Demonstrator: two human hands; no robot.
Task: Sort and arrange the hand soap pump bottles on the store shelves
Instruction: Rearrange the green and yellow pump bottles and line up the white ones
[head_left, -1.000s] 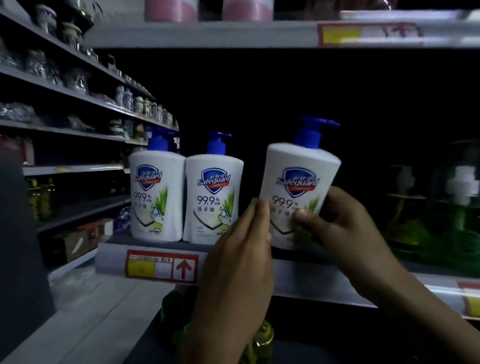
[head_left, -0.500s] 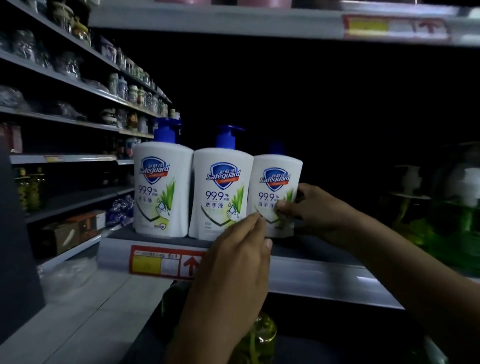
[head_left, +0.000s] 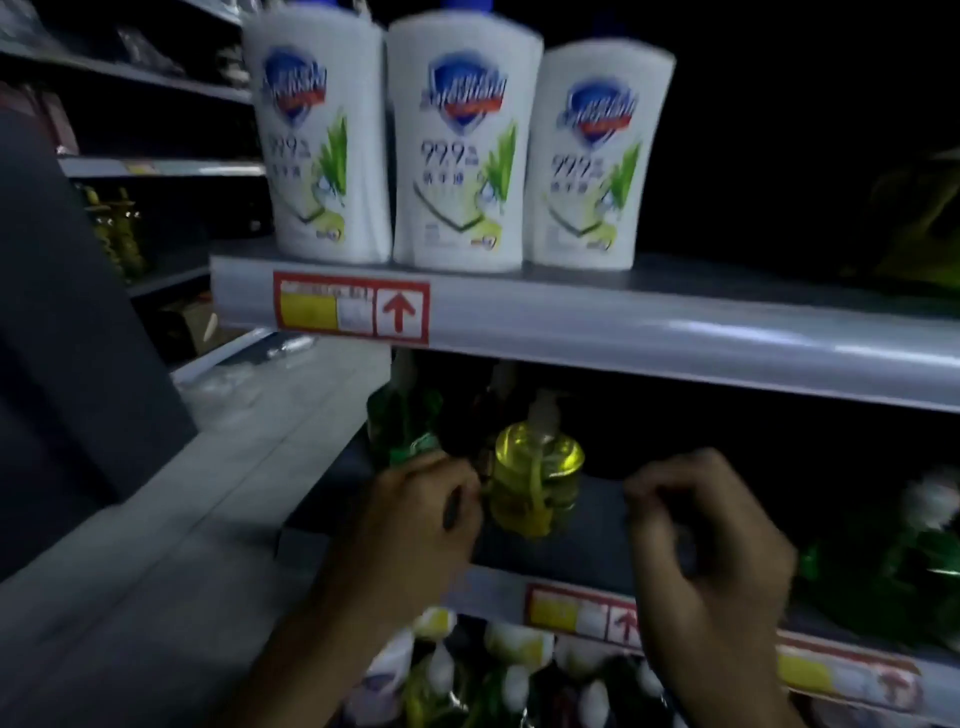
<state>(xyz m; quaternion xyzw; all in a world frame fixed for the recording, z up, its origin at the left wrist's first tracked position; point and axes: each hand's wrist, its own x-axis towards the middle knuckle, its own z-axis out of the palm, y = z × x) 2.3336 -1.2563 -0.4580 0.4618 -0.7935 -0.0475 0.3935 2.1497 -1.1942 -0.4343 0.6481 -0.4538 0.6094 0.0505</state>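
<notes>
- My left hand (head_left: 421, 525) is at the left side of a clear yellow pump bottle (head_left: 537, 483), which stands upright on the lower shelf (head_left: 540, 564). Its fingers curl toward the bottle, but blur keeps me from telling whether they grip it or only touch it.
- My right hand (head_left: 711, 545) hovers near the bottle's right side, apart from it, fingers loosely curled and holding nothing.
- To do this step well, I would take the bottle by its body, not its pale pump. I would keep it upright and mind the green bottle (head_left: 405, 431) just behind it to the left.
- Three white Safeguard pump bottles (head_left: 457, 150) stand upright, side by side and touching, at the front edge of the upper shelf (head_left: 675, 332). A price tag (head_left: 350, 312) with a red arrow sits below them.
- More green bottles (head_left: 914, 571) sit at far right, and white pump tops (head_left: 514, 649) show on the shelf below.
- The light is dim. A grey tiled floor (head_left: 130, 597) and further aisle shelves (head_left: 161, 167) lie to the left.
</notes>
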